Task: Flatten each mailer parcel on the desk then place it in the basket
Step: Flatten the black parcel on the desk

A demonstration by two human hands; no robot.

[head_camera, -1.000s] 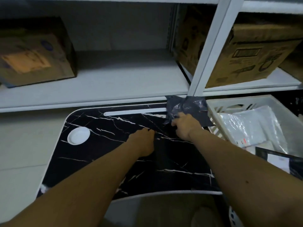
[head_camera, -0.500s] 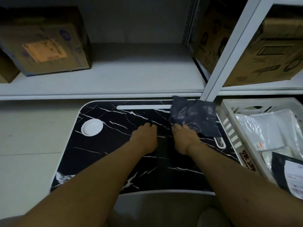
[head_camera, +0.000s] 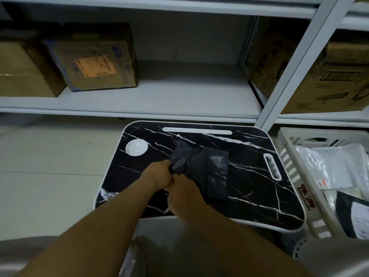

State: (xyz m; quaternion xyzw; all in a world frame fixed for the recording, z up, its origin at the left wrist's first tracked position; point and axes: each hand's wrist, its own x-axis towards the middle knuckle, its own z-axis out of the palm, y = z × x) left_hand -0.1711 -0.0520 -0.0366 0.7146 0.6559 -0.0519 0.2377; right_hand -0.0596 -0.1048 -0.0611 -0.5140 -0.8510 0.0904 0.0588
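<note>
Head view puts your two hands together at the near left edge of a dark grey mailer parcel (head_camera: 201, 168), which lies crumpled on the black marble-patterned desk (head_camera: 249, 188), roughly at its middle. Your left hand (head_camera: 159, 174) has its fingers curled onto the parcel's left edge and pinches it. Your right hand (head_camera: 182, 193) sits just beside the left, touching it, with its fingers bent down at the same edge; whether they actually grip the plastic you cannot tell from this angle. The white basket (head_camera: 289, 154) stands just right of the desk and holds white and dark mailers. A round white recess (head_camera: 136, 147) marks the desk's far left corner. Cardboard boxes (head_camera: 93, 58) sit on the white shelf (head_camera: 179, 96) beyond.
</note>
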